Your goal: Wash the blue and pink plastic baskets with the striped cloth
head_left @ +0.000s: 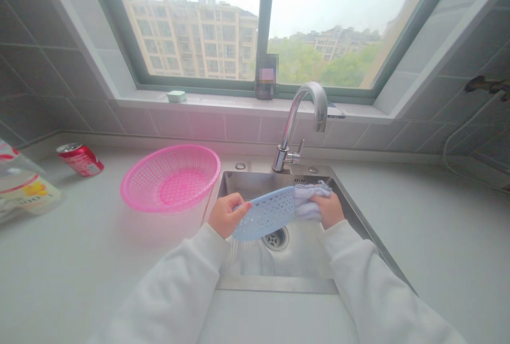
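My left hand (228, 215) grips the edge of a light blue perforated plastic strainer plate (266, 214), holding it tilted over the sink. My right hand (330, 210) presses a folded lilac cloth (311, 201) against the plate's far end. Both hands are above a stainless steel sink (278, 283), near its metal drain (275, 238). Water seems to be running on the sink floor below my left wrist. White sleeves cover both forearms.
A chrome faucet (303, 120) rises behind the sink. To the left stand a pink mesh basket (170, 153), a red drink can (80, 159) lying on its side, and a plastic bag (24, 187). A small green-white dish (176, 97) sits on the windowsill.
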The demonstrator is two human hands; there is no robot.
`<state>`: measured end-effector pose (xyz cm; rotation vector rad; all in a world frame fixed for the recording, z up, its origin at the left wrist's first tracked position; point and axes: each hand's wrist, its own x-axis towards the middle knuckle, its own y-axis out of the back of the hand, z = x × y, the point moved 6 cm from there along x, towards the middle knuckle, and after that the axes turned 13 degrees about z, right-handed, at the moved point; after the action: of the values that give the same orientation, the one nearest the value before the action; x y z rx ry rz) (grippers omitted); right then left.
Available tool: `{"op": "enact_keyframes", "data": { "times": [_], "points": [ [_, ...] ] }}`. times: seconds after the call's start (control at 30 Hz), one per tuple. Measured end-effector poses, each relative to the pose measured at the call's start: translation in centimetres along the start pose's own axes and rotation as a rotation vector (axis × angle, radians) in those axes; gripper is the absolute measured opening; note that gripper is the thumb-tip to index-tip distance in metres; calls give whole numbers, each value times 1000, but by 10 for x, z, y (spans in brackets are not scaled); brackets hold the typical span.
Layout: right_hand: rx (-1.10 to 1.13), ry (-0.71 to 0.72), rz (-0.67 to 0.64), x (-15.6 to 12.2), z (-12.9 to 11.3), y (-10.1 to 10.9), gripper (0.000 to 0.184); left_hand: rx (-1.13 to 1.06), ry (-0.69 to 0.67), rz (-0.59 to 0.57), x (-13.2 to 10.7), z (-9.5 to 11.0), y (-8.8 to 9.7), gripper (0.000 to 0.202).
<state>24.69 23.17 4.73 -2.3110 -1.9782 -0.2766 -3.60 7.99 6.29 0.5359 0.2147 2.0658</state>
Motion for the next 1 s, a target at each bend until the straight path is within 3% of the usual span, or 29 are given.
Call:
{"op": "enact_keyframes", "data": {
  "times": [0.13,0.3,0.47,0.57,0.77,0.9,1.0],
  "points": [
    [-18,31,-28,5,7,4,3,-85,22,19,1,-4,7,42],
    [-166,194,-32,7,7,12,6,-161,47,-37,0,-9,-2,48],
    [-188,242,-39,8,1,14,5,-325,42,-271,-6,-5,-14,55],
    [-104,191,-73,4,-4,10,8,-335,31,-358,-7,-4,-16,47],
    [66,32,-121,-6,-4,-8,9,-110,87,-285,-7,-9,-25,16],
    [109,-22,-177,-20,-4,-23,20,2,85,-217,-8,-9,-29,23],
    [94,-6,-291,-35,-10,-35,25,94,53,-179,-5,-9,-27,32]
  ]
}}
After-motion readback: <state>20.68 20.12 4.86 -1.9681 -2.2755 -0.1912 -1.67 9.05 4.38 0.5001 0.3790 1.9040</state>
